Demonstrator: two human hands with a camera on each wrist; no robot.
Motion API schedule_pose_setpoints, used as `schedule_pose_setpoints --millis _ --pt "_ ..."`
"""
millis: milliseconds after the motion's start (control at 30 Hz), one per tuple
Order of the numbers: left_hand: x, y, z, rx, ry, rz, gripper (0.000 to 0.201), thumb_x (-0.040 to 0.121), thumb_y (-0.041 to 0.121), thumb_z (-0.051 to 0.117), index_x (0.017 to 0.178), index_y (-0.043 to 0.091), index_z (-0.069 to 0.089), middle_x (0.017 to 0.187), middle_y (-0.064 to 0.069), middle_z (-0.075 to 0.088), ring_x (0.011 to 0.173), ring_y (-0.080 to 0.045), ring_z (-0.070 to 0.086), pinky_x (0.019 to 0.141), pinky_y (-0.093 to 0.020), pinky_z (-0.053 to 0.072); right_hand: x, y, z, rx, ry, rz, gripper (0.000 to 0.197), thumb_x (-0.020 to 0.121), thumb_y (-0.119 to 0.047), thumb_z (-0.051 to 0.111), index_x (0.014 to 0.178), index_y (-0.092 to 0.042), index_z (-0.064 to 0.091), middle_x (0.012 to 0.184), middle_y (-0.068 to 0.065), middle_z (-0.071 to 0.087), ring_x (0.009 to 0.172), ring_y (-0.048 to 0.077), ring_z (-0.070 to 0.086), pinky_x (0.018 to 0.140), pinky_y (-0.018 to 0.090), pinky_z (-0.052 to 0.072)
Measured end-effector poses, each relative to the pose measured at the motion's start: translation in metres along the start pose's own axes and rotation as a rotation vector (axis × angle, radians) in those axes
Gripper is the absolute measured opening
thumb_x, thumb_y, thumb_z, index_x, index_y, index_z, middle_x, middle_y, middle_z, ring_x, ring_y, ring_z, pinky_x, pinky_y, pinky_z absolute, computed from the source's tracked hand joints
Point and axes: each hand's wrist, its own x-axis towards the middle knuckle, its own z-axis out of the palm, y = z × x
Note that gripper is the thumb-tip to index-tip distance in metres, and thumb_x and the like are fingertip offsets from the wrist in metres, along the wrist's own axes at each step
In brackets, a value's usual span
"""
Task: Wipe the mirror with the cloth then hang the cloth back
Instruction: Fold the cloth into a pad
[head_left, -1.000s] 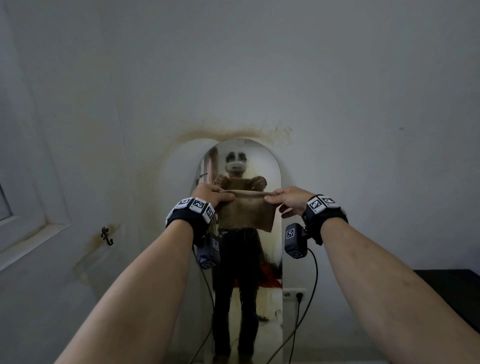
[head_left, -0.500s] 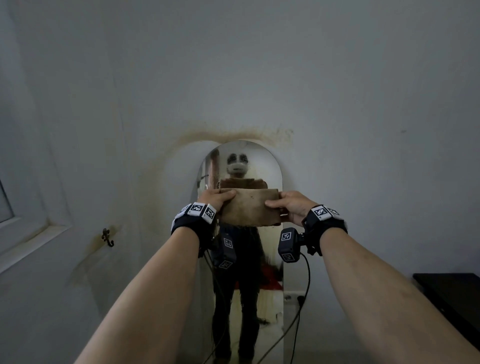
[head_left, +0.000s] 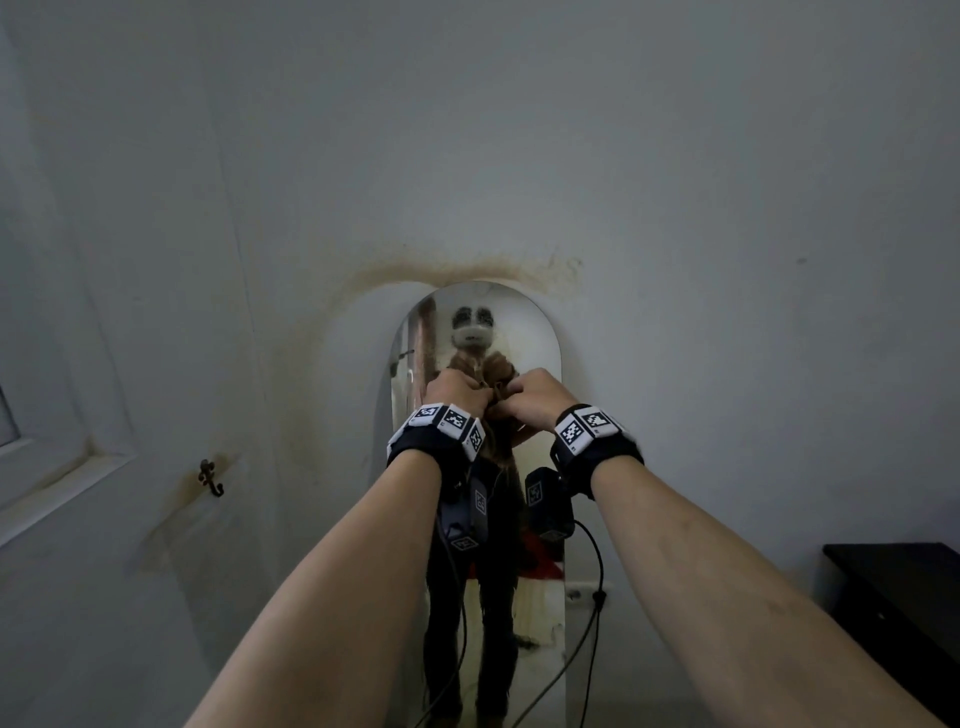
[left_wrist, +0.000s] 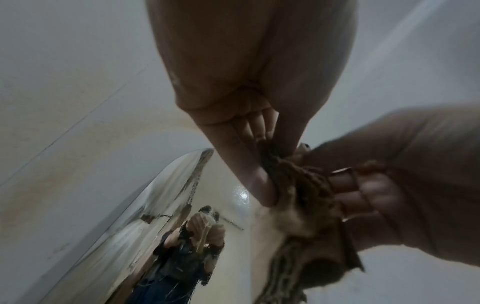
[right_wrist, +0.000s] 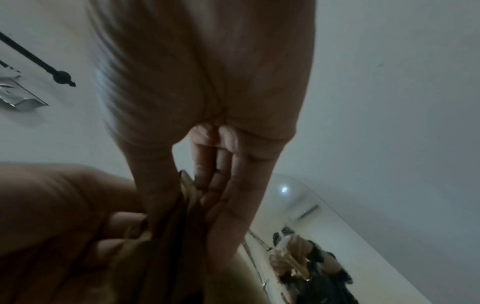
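- 2 hands are meeting in front of the mirror (head_left: 540, 332): left hand (head_left: 457, 392) and right hand (head_left: 535, 397) are nearly touching, each pinching the cloth (left_wrist: 293, 185) between thumb and pressed-together fingers (left_wrist: 255, 181).
- Cloth is hanging bunched, long axis vertical, below both grips, just off the glass.
- Hook (head_left: 210, 478) is sitting well apart to the left, so left hand is nearer for hanging.

Pale stained wall (head_left: 675, 182), small hook (head_left: 210, 478), dark cabinet (head_left: 904, 597) at right
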Motion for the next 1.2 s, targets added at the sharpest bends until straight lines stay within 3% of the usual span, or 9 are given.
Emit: schedule_pose_setpoints --millis 267,400,467,567,633,700,867,1033,1200 --pt "0.0 -0.001 -0.005 -0.083 -0.035 -0.014 0.045 0.071 0.056 0.073 0.052 0.016 0.066 0.053 -0.001 0.064 0.054 -0.021 0.061 0.052 -0.026 0.047 -0.012 -0.003 -0.002 0.266 -0.15 0.003 0.02 0.075 0.011 0.065 0.094 0.004 0.067 0.077 0.017 0.067 0.072 0.029 0.066 0.084 0.046 0.057" --pt "0.007 -0.005 -0.013 -0.186 -0.006 -0.043 0.018 0.08 0.026 0.073 0.065 0.017 0.072 0.071 -0.008 0.071 0.076 -0.027 0.068 0.078 -0.039 0.059 -0.016 -0.001 -0.006 0.445 -0.206 -0.028 0.041 0.079 0.017 0.053 0.109 -0.007 0.066 0.076 0.003 0.065 0.068 0.016 0.063 0.067 0.03 0.058" --pt "0.006 -0.004 -0.016 -0.28 -0.036 -0.075 0.012 0.085 0.016 0.066 0.087 0.01 0.076 0.098 -0.017 0.073 0.097 -0.033 0.066 0.092 -0.046 0.053 -0.012 0.002 -0.013 0.414 -0.08 -0.042 0.039 0.079 0.011 0.058 0.112 -0.011 0.063 0.088 0.004 0.064 0.078 0.018 0.062 0.074 0.035 0.054" --pt "0.002 0.0 -0.013 -0.282 -0.109 -0.071 0.022 0.091 0.014 0.056 0.104 0.013 0.073 0.122 -0.014 0.065 0.115 -0.033 0.058 0.104 -0.042 0.044 -0.007 0.011 -0.021 0.314 -0.034 -0.039 0.066 0.074 -0.002 0.072 0.131 -0.022 0.047 0.113 0.006 0.056 0.104 0.023 0.056 0.082 0.038 0.051" --pt "-0.003 0.004 -0.01 -0.257 -0.168 -0.044 0.027 0.093 0.014 0.054 0.114 0.006 0.069 0.123 -0.011 0.063 0.118 -0.03 0.057 0.098 -0.032 0.043 -0.007 0.016 -0.02 0.355 -0.214 -0.024 0.065 0.074 -0.004 0.074 0.131 -0.021 0.049 0.115 0.009 0.058 0.105 0.028 0.058 0.075 0.037 0.053" --pt "-0.007 0.007 -0.006 -0.266 -0.252 -0.021 0.03 0.094 0.012 0.054 0.119 0.0 0.065 0.129 -0.015 0.061 0.122 -0.029 0.055 0.089 -0.024 0.042 -0.008 0.018 -0.018 0.352 -0.348 0.005 0.04 0.077 0.001 0.071 0.113 -0.014 0.062 0.101 0.01 0.068 0.093 0.029 0.065 0.064 0.032 0.056" --pt "-0.007 0.002 0.007 -0.248 -0.226 -0.021 0.025 0.071 0.01 0.073 0.096 0.012 0.071 0.105 -0.012 0.069 0.102 -0.027 0.062 0.096 -0.039 0.05 0.001 0.031 -0.016 0.381 -0.235 0.017 0.018 0.079 0.011 0.064 0.084 -0.006 0.066 0.063 0.005 0.069 0.06 0.021 0.068 0.053 0.028 0.057" --pt "0.004 -0.006 0.012 -0.241 -0.255 -0.06 0.032 0.062 0.01 0.074 0.094 0.014 0.076 0.097 -0.01 0.072 0.097 -0.026 0.066 0.095 -0.04 0.052 0.01 0.046 -0.011 0.502 -0.211 0.036 0.014 0.08 0.007 0.068 0.087 -0.004 0.065 0.069 0.009 0.069 0.061 0.022 0.069 0.054 0.029 0.058" --pt "0.021 -0.022 0.011 -0.153 -0.255 -0.092 0.02 0.075 -0.002 0.071 0.093 0.006 0.072 0.084 -0.009 0.065 0.081 -0.022 0.06 0.072 -0.03 0.05 0.026 0.063 -0.006 0.623 -0.149 0.086 0.022 0.081 0.009 0.065 0.1 -0.002 0.063 0.076 0.01 0.071 0.064 0.023 0.071 0.053 0.029 0.057"
